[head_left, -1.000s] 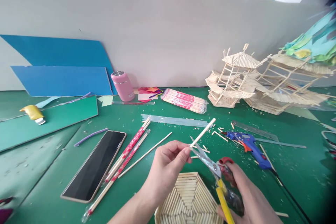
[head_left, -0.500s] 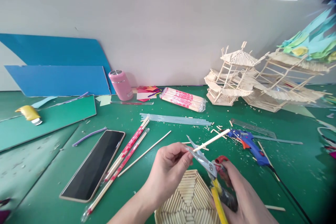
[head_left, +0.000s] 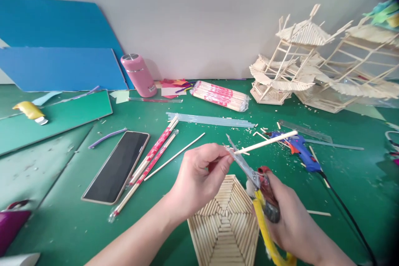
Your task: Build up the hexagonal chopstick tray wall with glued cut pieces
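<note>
My left hand [head_left: 199, 174] pinches a thin wooden stick [head_left: 268, 142] that points right, almost level. My right hand [head_left: 288, 222] grips scissors [head_left: 249, 172] with yellow and red handles; their blades close around the stick right beside my left fingertips. Under both hands a hexagonal panel of glued sticks [head_left: 226, 226] lies flat on the green table [head_left: 62, 216].
A blue glue gun [head_left: 297, 149] and clear rulers lie right of the stick. A phone [head_left: 118, 166], wrapped chopsticks [head_left: 152, 156], a chopstick pack [head_left: 221, 95], pink bottle [head_left: 139, 75], blue boards [head_left: 62, 66] and stick-built pavilions [head_left: 289, 62] sit around.
The stick has tilted down from a steep angle to nearly level. The scissor blades have moved onto it near my left fingers. The view has dropped toward the table.
</note>
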A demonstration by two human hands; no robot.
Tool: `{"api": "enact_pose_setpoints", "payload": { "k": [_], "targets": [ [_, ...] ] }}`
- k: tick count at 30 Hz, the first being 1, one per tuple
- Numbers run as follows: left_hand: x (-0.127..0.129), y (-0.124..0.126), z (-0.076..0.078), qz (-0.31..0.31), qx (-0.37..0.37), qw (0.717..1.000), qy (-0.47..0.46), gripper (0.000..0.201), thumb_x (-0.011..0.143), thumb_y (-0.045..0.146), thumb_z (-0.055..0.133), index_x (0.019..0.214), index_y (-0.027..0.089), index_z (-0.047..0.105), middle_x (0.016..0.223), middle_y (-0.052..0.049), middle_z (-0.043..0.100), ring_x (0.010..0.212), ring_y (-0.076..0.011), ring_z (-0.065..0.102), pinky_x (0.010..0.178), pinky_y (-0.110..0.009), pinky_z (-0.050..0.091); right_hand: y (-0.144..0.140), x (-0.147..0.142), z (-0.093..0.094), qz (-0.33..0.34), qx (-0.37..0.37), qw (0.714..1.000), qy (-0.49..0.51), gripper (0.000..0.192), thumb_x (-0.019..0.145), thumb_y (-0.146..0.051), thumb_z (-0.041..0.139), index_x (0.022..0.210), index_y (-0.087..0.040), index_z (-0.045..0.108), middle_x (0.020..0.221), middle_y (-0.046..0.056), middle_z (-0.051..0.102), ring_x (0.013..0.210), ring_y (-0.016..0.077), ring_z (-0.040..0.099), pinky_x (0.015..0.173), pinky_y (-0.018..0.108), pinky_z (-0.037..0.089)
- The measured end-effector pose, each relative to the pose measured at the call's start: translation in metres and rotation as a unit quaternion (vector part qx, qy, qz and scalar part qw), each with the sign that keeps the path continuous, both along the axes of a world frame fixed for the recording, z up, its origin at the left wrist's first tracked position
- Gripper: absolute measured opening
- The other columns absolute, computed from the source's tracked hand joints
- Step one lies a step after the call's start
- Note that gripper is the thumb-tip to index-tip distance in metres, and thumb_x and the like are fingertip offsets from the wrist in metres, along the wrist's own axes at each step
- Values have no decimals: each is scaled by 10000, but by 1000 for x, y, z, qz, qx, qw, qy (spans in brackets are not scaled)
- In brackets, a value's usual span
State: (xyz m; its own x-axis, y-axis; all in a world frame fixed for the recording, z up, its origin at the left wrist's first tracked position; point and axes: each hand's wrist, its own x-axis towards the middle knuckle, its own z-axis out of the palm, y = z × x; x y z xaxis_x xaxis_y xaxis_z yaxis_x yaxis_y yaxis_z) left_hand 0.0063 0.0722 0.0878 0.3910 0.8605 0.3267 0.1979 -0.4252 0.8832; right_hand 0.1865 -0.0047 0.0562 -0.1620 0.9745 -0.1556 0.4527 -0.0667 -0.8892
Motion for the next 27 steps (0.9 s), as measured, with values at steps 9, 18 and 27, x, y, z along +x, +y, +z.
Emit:
{"api": "enact_pose_setpoints", "payload": {
  "k": [9, 18, 27],
  "targets": [
    [-3, 4, 0, -9, -77, 997, -7, 169, 821, 207, 500, 683, 155, 582, 582, 9, 492, 533, -94, 390, 473, -218, 323, 3, -8, 8, -36, 3, 999, -1, 380, 642, -136, 573, 950, -216, 365, 784, -1, 583, 642, 135, 566, 560, 229, 484],
    [-5, 5, 3, -28, -108, 993, -32, 149, 829, 220, 501, 739, 150, 597, 627, 4, 523, 569, -96, 415, 509, -213, 343, 3, -7, 9, -12, 0, 1000, -23, 331, 668, -140, 536, 943, -218, 370, 812, 4, 604, 652, 136, 578, 565, 224, 476],
    [-11, 9, 8, -110, -211, 967, -88, 162, 796, 256, 530, 709, 143, 606, 583, 13, 465, 538, -95, 361, 481, -227, 285, -1, -7, 0, -35, 22, 999, -11, 523, 620, -138, 588, 1075, -215, 341, 948, 45, 598, 738, 161, 603, 645, 248, 501]
  ]
}}
